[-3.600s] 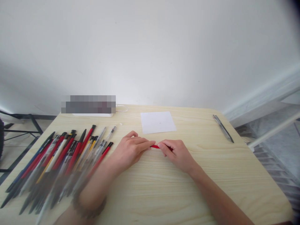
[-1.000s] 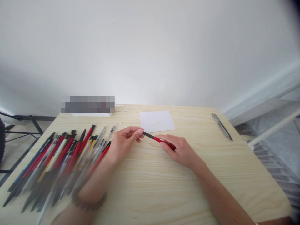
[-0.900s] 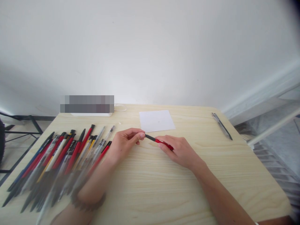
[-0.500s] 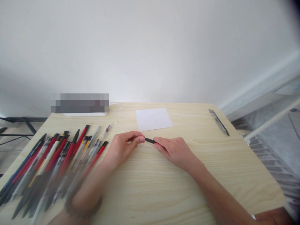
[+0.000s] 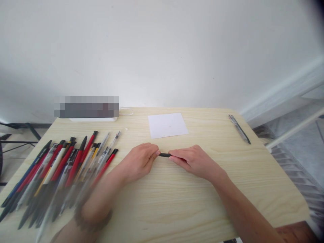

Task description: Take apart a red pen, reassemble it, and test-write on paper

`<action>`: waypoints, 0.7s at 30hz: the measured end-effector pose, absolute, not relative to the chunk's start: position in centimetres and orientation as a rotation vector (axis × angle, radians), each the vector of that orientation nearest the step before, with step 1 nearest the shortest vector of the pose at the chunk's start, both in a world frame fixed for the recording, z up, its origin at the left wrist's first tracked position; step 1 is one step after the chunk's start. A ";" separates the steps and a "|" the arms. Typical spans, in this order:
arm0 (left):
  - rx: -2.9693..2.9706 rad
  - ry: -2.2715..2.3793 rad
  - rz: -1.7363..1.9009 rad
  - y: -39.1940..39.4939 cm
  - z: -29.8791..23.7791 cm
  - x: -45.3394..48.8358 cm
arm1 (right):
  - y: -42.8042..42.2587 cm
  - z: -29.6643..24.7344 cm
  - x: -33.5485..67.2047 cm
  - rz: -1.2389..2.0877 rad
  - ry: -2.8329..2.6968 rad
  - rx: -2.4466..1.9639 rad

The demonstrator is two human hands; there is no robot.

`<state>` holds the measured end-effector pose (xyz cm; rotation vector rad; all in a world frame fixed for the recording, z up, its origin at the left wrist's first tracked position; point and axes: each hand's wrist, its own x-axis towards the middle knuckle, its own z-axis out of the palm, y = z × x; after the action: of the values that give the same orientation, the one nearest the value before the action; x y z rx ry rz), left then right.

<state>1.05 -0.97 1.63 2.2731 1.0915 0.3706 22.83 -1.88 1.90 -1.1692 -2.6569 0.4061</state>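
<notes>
Held pen (image 5: 165, 155) swung nearer level, left hand (image 5: 143, 160) and right hand (image 5: 194, 160) pinching it, paper (image 5: 168, 125) beyond, loose pens (image 5: 75, 165) beside left forearm (image 5: 102, 195)

Bare lane right of the paper (image 5: 168, 125), pens (image 5: 74, 168) crowding its left

Right of the paper, bare bench (image 5: 215, 135) gives a wide way through to a clear-and-black pen (image 5: 240, 130) lying well apart. On the paper's near side, the left hand (image 5: 141, 160), the right hand (image 5: 196, 160) and the dark rod (image 5: 164, 155) between them bar the straight approach. Beyond the paper, a narrow strip ends at the wall (image 5: 162, 54).
</notes>
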 end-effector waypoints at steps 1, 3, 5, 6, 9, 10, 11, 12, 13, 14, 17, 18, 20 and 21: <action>2.254 1.111 0.347 -0.9 1.7 1.1 | -1.9 1.8 22.8 0.374 -2.657 -1.148; 2.187 1.142 0.297 -0.8 2.0 1.2 | -2.1 1.9 22.8 0.289 -2.657 -1.109; 2.086 1.150 0.255 -0.6 2.5 1.1 | -2.2 2.1 22.6 0.188 -2.658 -1.085; 2.028 1.141 0.247 -0.6 2.8 1.0 | -2.3 2.2 22.5 0.141 -2.662 -1.078; 1.868 1.126 0.237 -0.4 3.3 0.5 | -2.4 2.5 22.3 0.058 -2.684 -1.065; 1.825 1.128 0.234 -0.4 3.4 0.4 | -2.4 2.6 22.3 0.054 -2.686 -1.067; 1.785 1.133 0.235 -0.4 3.4 0.4 | -2.4 2.6 22.3 0.062 -2.683 -1.071; 1.750 1.133 0.244 -0.4 3.4 0.4 | -2.3 2.6 22.3 0.081 -2.671 -1.078; 1.721 1.133 0.267 -0.5 3.3 0.4 | -2.3 2.5 22.3 0.112 -2.653 -1.088; 1.700 1.132 0.305 -0.5 3.2 0.5 | -2.2 2.4 22.4 0.151 -2.633 -1.099; 1.695 1.139 0.471 -0.8 2.9 0.7 | -1.9 2.2 22.6 0.286 -2.573 -1.135; 1.709 1.143 0.527 -0.8 2.9 0.8 | -1.9 2.1 22.7 0.324 -2.555 -1.149; 1.758 1.136 0.598 -1.0 2.8 0.7 | -1.8 2.1 22.8 0.380 -2.521 -1.183; 1.792 1.128 0.606 -1.0 2.8 0.6 | -1.8 2.2 22.8 0.402 -2.508 -1.199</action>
<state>0.58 -1.03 2.82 1.7917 1.1278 0.6059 22.83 -1.78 2.17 -1.1995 -2.5082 0.4017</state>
